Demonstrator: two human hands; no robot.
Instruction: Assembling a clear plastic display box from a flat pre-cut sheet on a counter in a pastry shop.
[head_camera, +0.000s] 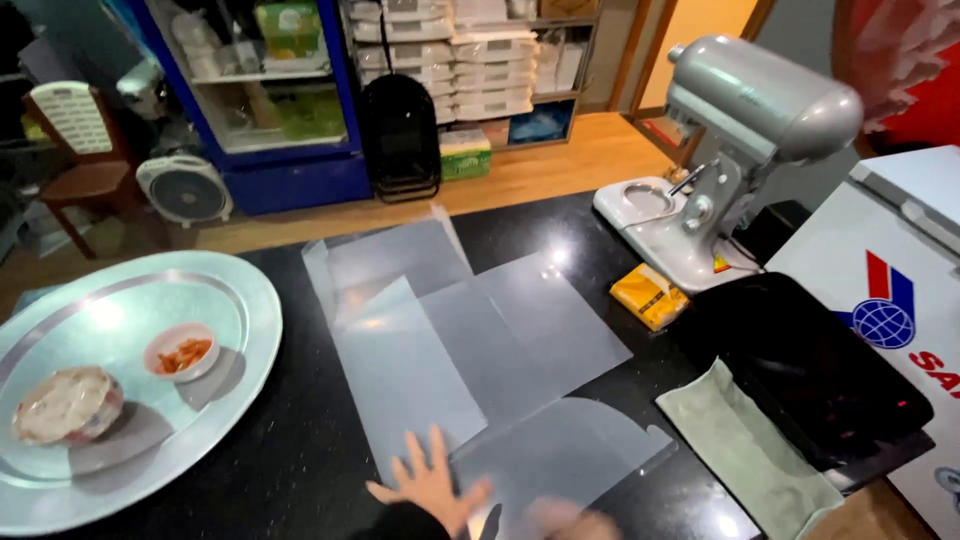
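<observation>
Left hand (432, 487): I am pressing it flat, fingers spread wide, at the near edge of the black counter (300, 470); the palm is lying on the near corner of one translucent plastic sheet (405, 375) and just touching the edge of the nearest sheet (560, 455). It is gripping nothing.

Right hand (565, 520): it is showing only as a blur at the bottom edge of the view, over the nearest sheet; I cannot tell whether it is spread or closed.

Sheets, handling: I am judging them very light, thin and flexible, smooth enough to slide on the polished counter and on each other. Lying flat, they are offering no lip, so I am judging a free corner or an overhanging edge the best place to lift one, pinched lightly so it does not crease.

Further sheets (530, 325): several more are overlapping toward the middle of the counter, the farthest (395, 255) reaching close to the far edge.

Right of the sheets: a grey-green cloth (745, 450) is lying beside a black tray (810, 365); a small yellow packet (648, 295) is sitting beyond.

Left edge: a large round metal tray (250, 300) is carrying a covered bowl (65, 405) and a small bowl of orange pieces (181, 352).

Far right corner: a grey stand mixer (745, 125) is standing.
</observation>
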